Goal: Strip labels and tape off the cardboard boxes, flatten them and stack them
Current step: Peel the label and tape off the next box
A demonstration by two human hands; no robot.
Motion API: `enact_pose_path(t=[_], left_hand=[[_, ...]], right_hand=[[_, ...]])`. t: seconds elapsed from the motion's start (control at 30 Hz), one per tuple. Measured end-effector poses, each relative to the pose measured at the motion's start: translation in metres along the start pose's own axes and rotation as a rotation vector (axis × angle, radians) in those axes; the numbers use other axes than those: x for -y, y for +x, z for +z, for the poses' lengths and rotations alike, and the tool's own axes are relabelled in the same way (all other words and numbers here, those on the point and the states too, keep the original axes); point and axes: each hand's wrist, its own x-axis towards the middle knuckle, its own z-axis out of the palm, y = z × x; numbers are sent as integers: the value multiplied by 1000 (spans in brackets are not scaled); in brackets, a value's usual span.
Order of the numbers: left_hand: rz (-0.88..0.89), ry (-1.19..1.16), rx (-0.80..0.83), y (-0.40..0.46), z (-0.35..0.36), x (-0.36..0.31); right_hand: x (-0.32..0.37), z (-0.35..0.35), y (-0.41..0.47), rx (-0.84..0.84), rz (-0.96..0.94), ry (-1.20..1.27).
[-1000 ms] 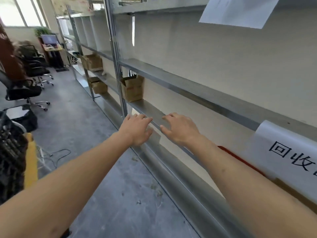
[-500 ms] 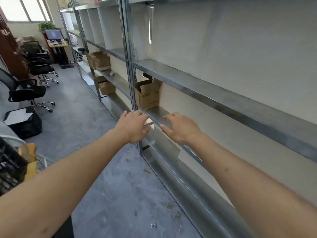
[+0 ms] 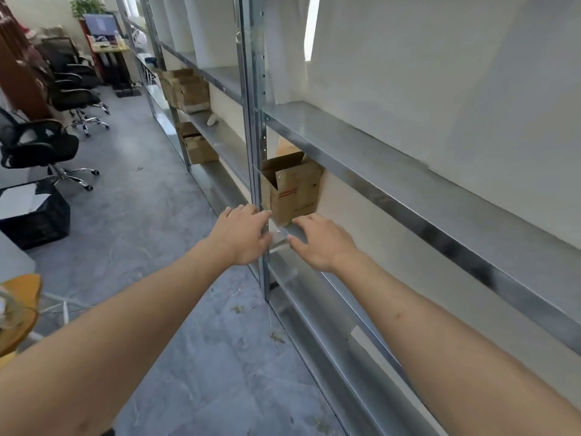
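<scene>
An open brown cardboard box (image 3: 294,191) with a red mark on its side stands on a lower metal shelf (image 3: 298,231), flaps up. My left hand (image 3: 243,236) and my right hand (image 3: 320,240) reach toward it with relaxed fingers and hold nothing. Both hands are just short of the box's bottom front. The left hand overlaps the shelf upright (image 3: 254,121). Two more cardboard boxes sit further along the rack: one higher up (image 3: 185,88) and one lower down (image 3: 196,144).
The metal rack runs along the wall on the right, with its upper shelf (image 3: 361,146) jutting out above the box. Black office chairs (image 3: 41,146), a black crate (image 3: 34,215) and a desk with a monitor (image 3: 102,25) stand to the left on the grey floor (image 3: 151,215).
I have moved forward along the rack. The nearest box has come much closer, and both hands now reach almost to it. The white sign on the right has left the view.
</scene>
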Motion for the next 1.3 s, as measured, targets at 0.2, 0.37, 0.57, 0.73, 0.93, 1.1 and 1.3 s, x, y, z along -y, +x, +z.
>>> enact_pose_path(t=[0.2, 0.37, 0.57, 0.73, 0.93, 1.1, 1.3], left_hand=[[53, -19, 44, 93, 27, 79], [179, -31, 94, 170, 47, 142], [270, -8, 186, 241, 63, 198], [330, -10, 242, 283, 79, 221], [314, 1, 252, 320, 96, 231], [319, -13, 263, 339, 106, 226], [365, -38, 311, 355, 107, 214]], right_hand=[[9, 31, 110, 48, 97, 16], [23, 58, 190, 79, 266, 36], [39, 75, 255, 69, 418, 89], [35, 85, 289, 85, 506, 129], [22, 107, 319, 87, 540, 117], [16, 113, 325, 68, 608, 74], [9, 117, 320, 6, 736, 118]])
